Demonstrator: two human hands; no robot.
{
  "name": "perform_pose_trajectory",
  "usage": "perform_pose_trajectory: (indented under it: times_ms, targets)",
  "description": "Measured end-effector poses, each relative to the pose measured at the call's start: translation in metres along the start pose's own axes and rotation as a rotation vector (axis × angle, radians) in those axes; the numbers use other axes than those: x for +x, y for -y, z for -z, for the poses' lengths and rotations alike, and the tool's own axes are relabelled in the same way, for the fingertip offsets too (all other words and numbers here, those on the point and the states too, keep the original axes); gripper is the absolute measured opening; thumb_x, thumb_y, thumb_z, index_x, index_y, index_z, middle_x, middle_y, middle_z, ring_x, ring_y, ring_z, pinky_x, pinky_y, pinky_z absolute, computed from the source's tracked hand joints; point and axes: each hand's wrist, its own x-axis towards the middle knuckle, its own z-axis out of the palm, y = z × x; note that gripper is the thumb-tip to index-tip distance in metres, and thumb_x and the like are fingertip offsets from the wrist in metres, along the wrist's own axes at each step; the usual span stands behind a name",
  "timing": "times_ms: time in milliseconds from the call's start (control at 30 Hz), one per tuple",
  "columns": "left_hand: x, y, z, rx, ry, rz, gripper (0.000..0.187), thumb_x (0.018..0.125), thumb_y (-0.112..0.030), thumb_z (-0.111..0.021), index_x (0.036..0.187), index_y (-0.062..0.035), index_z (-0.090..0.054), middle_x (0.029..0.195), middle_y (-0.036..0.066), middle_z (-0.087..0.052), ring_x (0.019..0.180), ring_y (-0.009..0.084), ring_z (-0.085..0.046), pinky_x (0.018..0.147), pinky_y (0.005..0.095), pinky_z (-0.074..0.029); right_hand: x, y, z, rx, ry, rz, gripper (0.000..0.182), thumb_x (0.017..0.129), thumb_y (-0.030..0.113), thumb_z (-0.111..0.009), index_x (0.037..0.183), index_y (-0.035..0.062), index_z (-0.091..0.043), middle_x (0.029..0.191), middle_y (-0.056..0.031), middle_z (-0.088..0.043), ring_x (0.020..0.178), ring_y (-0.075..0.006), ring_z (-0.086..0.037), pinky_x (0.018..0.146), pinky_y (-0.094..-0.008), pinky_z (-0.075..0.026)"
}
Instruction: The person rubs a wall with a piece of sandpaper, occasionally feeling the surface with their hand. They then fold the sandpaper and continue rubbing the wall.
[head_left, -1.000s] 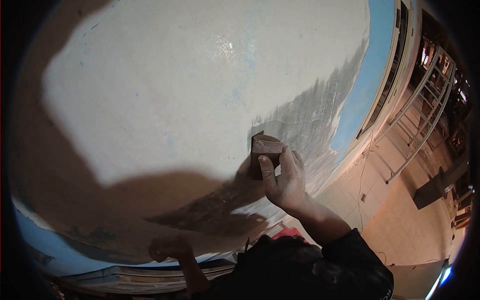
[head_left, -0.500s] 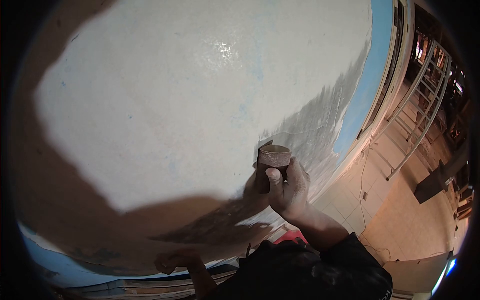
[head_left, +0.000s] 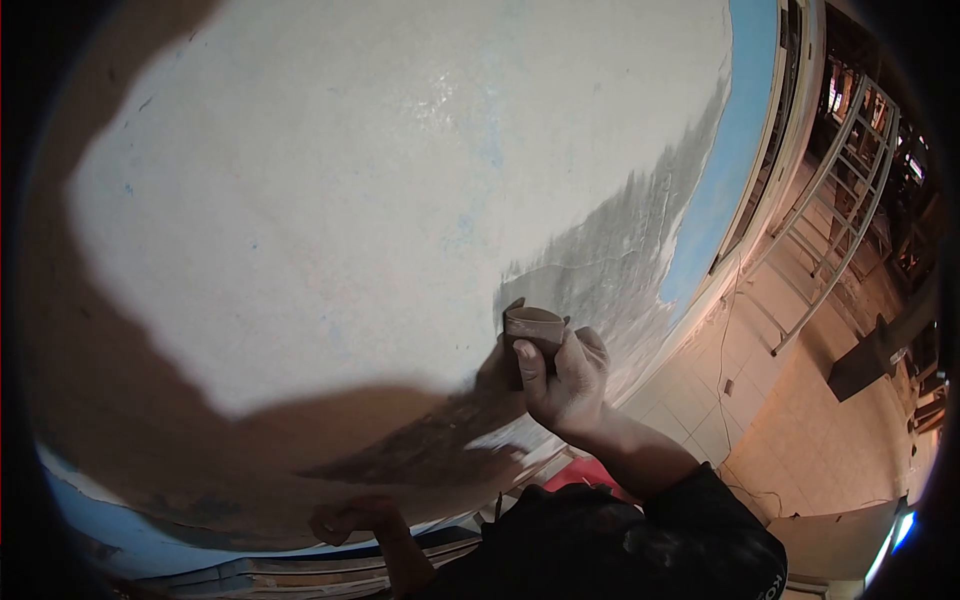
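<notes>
My right hand [head_left: 570, 385] is closed on a curled piece of sandpaper [head_left: 535, 325], thumb on the near side and fingers round the far side. The sandpaper is brown and bent into a loop, held against the wall [head_left: 330, 200], at the lower end of a grey streaked patch [head_left: 600, 245]. The wall's surface is off-white with faint blue marks. My left hand [head_left: 350, 520] is in shadow at the lower left, close to the wall. Its fingers look curled in, and I see nothing in them.
Blue paint [head_left: 745, 130] borders the wall on the right. A metal ladder [head_left: 845, 210] stands beyond it over a tiled floor [head_left: 690, 400], where a thin cable runs. Something red [head_left: 585, 472] shows beside my dark shirt. My shadow covers the wall's lower part.
My right hand and the sandpaper have moved slightly left and down along the grey patch. The view has shifted a little. My left hand has barely moved.
</notes>
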Motion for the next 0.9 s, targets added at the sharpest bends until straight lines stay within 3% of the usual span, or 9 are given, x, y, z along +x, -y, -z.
perform_pose_trajectory:
  times_ms: [33,167,333,433,533,900]
  targets:
    - [-0.002,0.001,0.002,-0.008,0.066,-0.015,0.053,0.087,-0.031,-0.038,0.12,0.0094,-0.031,0.118,0.022,-0.022,0.107,0.0341,-0.023,0.091,0.0499,-0.024,0.001,-0.001,0.002,-0.065,0.032,0.028,0.025,0.075,0.013,-0.068,0.064,0.0077,-0.047,0.054,-0.0032,-0.05,0.04,-0.0195,-0.044,0.045,-0.0326,-0.031]
    - [-0.003,0.002,-0.002,-0.134,0.037,-0.054,0.05,0.087,-0.029,-0.039,0.119,0.0092,-0.032,0.117,0.021,-0.022,0.105,0.0333,-0.025,0.089,0.0495,-0.025,0.017,0.002,0.001,-0.04,-0.044,0.111,0.024,0.073,0.01,-0.068,0.063,0.0091,-0.047,0.053,-0.0019,-0.05,0.04,-0.0167,-0.043,0.045,-0.0311,-0.028]
    - [-0.009,0.004,-0.001,-0.074,0.051,-0.053,0.048,0.087,-0.027,-0.039,0.118,0.0089,-0.033,0.117,0.021,-0.023,0.105,0.0333,-0.026,0.088,0.0494,-0.025,-0.007,-0.003,-0.005,-0.082,-0.037,0.119,0.025,0.072,0.007,-0.068,0.063,0.0102,-0.045,0.053,-0.0003,-0.049,0.041,-0.0146,-0.044,0.048,-0.0295,-0.028]
    - [-0.007,0.003,0.001,-0.065,0.009,-0.051,0.039,0.089,-0.02,-0.04,0.119,0.0053,-0.036,0.116,0.02,-0.034,0.108,0.0348,-0.03,0.09,0.0483,-0.027,-0.003,-0.001,-0.007,-0.111,-0.028,0.172,0.025,0.073,0.009,-0.068,0.062,0.0104,-0.045,0.053,-0.0008,-0.049,0.043,-0.0151,-0.045,0.049,-0.0301,-0.029]
    - [-0.014,0.007,0.0,-0.068,0.065,-0.073,0.046,0.088,-0.023,-0.039,0.122,0.0076,-0.032,0.12,0.022,-0.029,0.112,0.0361,-0.025,0.093,0.0503,-0.021,-0.006,-0.002,-0.009,-0.081,-0.042,0.085,0.026,0.074,0.011,-0.067,0.062,0.0108,-0.045,0.053,-0.0007,-0.049,0.042,-0.0158,-0.044,0.05,-0.031,-0.028]
    - [-0.027,0.018,-0.007,-0.114,0.07,-0.056,0.047,0.088,-0.021,-0.042,0.122,0.0082,-0.028,0.122,0.024,-0.027,0.109,0.036,-0.029,0.089,0.0504,-0.026,-0.008,0.005,-0.004,-0.049,0.013,-0.067,0.022,0.079,0.019,-0.065,0.065,0.0097,-0.051,0.051,-0.0052,-0.052,0.039,-0.0217,-0.044,0.051,-0.0331,-0.029]
